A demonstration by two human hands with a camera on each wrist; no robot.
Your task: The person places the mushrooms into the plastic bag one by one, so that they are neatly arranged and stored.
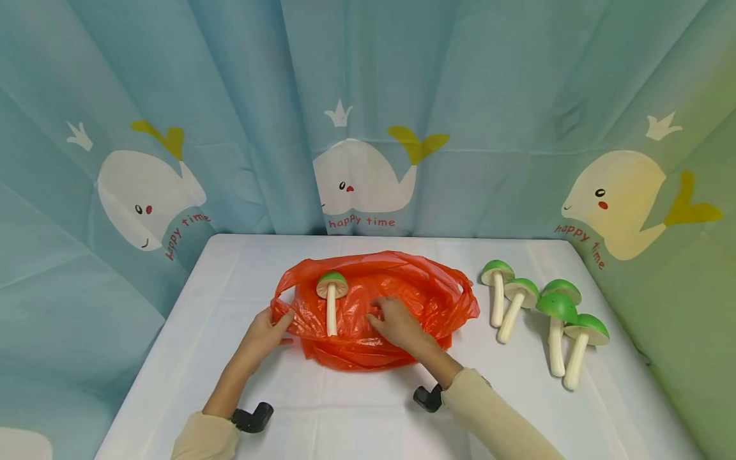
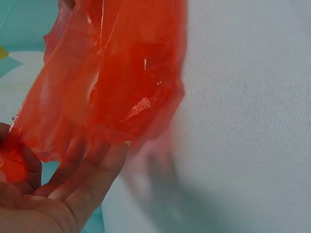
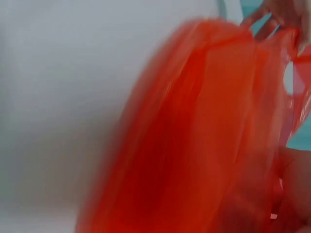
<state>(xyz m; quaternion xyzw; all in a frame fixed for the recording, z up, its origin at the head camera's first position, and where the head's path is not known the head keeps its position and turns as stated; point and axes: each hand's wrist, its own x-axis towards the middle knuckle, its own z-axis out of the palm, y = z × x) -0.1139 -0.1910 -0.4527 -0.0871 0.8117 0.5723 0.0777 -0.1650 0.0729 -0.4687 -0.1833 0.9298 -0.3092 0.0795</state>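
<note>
A red plastic bag (image 1: 368, 358) lies on the white table with its mouth spread wide. One toy mushroom (image 1: 331, 310) with a green cap and pale stem rests within the mouth, toward the left. My left hand (image 1: 263, 338) pinches the bag's left edge near a handle loop; in the left wrist view its other fingers (image 2: 97, 179) extend along the thin plastic. Over the bag's opening hovers my right hand (image 1: 399, 326), fingers loosely bent, with nothing visible in it. The right wrist view is blurred and mostly filled by the bag.
Several more green-capped mushrooms (image 1: 556, 313) lie in a loose group on the table's right side, some overlapping. A light blue curtain (image 1: 483, 96) with printed whales hangs behind the table (image 1: 345, 428) and along its sides.
</note>
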